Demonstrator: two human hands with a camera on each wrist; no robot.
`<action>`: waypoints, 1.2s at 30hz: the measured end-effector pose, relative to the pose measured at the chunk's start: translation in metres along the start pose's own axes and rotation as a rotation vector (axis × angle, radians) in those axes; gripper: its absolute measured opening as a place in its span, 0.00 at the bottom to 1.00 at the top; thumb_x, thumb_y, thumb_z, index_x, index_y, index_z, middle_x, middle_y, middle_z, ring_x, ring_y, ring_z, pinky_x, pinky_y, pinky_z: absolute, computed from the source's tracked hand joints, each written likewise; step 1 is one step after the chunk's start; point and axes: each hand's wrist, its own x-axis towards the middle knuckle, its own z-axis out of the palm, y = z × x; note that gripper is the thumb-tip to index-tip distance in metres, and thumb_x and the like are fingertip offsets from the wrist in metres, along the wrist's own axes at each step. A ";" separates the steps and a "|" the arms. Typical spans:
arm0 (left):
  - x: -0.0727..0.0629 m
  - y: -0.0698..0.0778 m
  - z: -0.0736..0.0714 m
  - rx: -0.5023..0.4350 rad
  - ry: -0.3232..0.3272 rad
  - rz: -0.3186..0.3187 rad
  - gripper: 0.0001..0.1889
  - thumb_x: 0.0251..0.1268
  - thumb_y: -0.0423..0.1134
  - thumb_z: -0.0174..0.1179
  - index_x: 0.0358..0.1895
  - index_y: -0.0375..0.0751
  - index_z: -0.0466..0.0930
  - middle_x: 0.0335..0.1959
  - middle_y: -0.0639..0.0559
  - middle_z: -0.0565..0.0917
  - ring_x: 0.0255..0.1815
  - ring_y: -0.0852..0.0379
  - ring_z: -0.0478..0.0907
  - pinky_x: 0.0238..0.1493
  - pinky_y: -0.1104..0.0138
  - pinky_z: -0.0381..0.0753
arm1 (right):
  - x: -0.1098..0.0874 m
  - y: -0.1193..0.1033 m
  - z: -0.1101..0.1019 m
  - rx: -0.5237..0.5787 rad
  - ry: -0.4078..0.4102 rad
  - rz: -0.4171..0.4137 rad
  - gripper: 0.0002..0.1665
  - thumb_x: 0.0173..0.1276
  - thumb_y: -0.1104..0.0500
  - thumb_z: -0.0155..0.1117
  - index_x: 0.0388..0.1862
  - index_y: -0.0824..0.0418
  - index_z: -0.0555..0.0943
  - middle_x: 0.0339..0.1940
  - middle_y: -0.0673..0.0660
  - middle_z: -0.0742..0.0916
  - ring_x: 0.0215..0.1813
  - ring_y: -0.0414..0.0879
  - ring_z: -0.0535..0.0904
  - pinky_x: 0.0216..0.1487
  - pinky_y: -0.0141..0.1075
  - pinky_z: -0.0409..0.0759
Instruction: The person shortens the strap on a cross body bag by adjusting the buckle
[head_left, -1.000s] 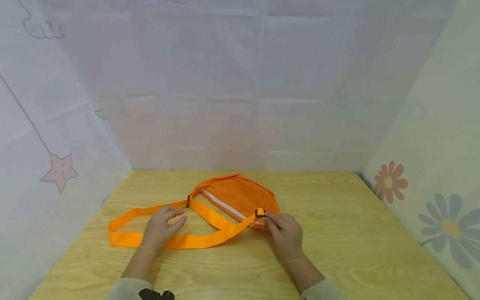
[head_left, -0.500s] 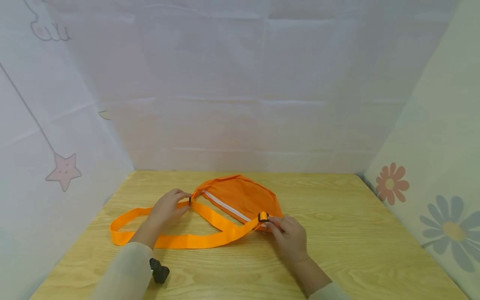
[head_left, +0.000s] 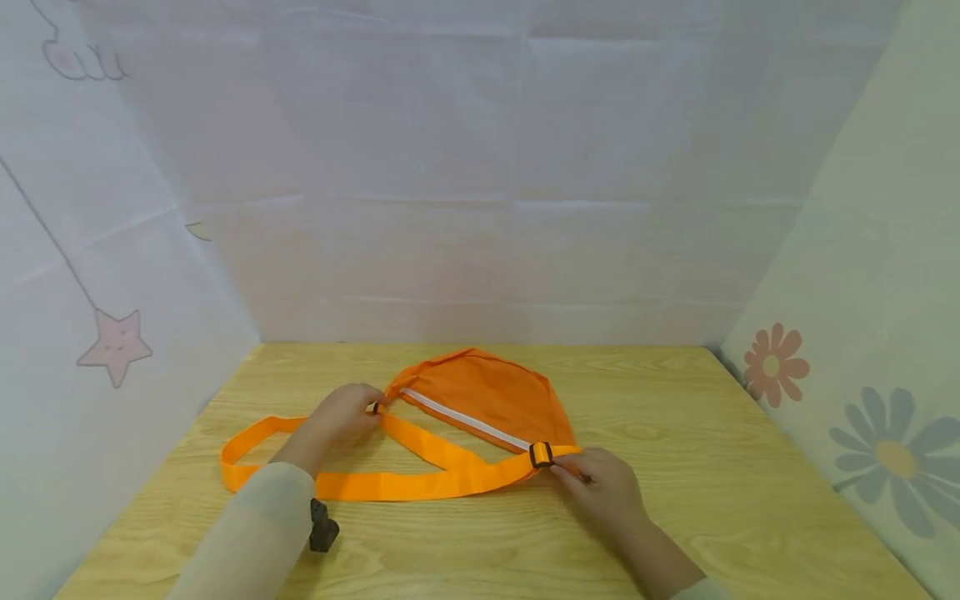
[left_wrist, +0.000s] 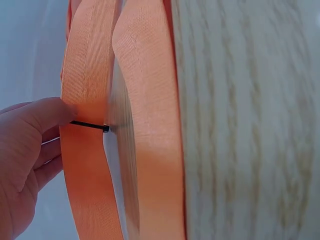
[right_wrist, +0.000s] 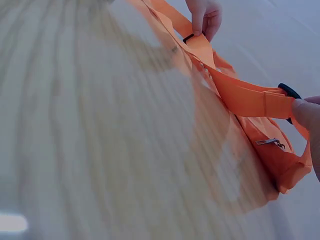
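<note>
An orange waist bag (head_left: 480, 392) with a white zipper (head_left: 457, 415) lies at the middle of the table. My left hand (head_left: 345, 414) pinches the bag's orange strap at a small black ring near its left end. In the left wrist view the thumb presses the strap beside the black ring (left_wrist: 90, 125), with the other fingers partly hidden behind it. By the bag's right end, my right hand (head_left: 606, 487) pinches the strap just beside a black slider buckle (head_left: 541, 455). A metal zipper pull (right_wrist: 270, 142) hangs on the bag in the right wrist view.
The strap's loop (head_left: 243, 467) spreads left across the wooden table (head_left: 712, 517), partly under my left forearm. A black device (head_left: 322, 527) sits at my left wrist. Patterned fabric walls (head_left: 480, 208) stand at the back and both sides.
My left hand has moved up and forward to the black ring and taken hold of the strap there. My right hand has drawn the slider buckle right and slightly toward me, straightening the strap.
</note>
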 end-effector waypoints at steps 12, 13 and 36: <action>-0.002 0.005 -0.007 -0.020 -0.054 -0.015 0.14 0.62 0.31 0.62 0.51 0.41 0.86 0.49 0.45 0.85 0.46 0.50 0.80 0.52 0.54 0.81 | 0.017 0.006 -0.016 -0.011 -0.150 -0.138 0.09 0.55 0.49 0.75 0.33 0.51 0.89 0.20 0.39 0.77 0.25 0.28 0.64 0.24 0.23 0.65; -0.002 0.005 -0.008 -0.017 -0.060 -0.014 0.14 0.62 0.30 0.62 0.51 0.40 0.86 0.49 0.45 0.85 0.45 0.50 0.80 0.51 0.54 0.81 | 0.020 0.006 -0.016 -0.021 -0.167 -0.159 0.10 0.56 0.48 0.74 0.33 0.51 0.89 0.21 0.41 0.78 0.26 0.29 0.66 0.25 0.24 0.67; -0.006 0.002 -0.004 -0.039 -0.004 -0.005 0.08 0.61 0.35 0.67 0.43 0.42 0.84 0.40 0.49 0.86 0.37 0.55 0.79 0.43 0.59 0.82 | 0.043 0.007 -0.014 -0.237 -0.495 -0.213 0.10 0.53 0.48 0.76 0.26 0.51 0.86 0.25 0.42 0.81 0.30 0.38 0.70 0.35 0.33 0.70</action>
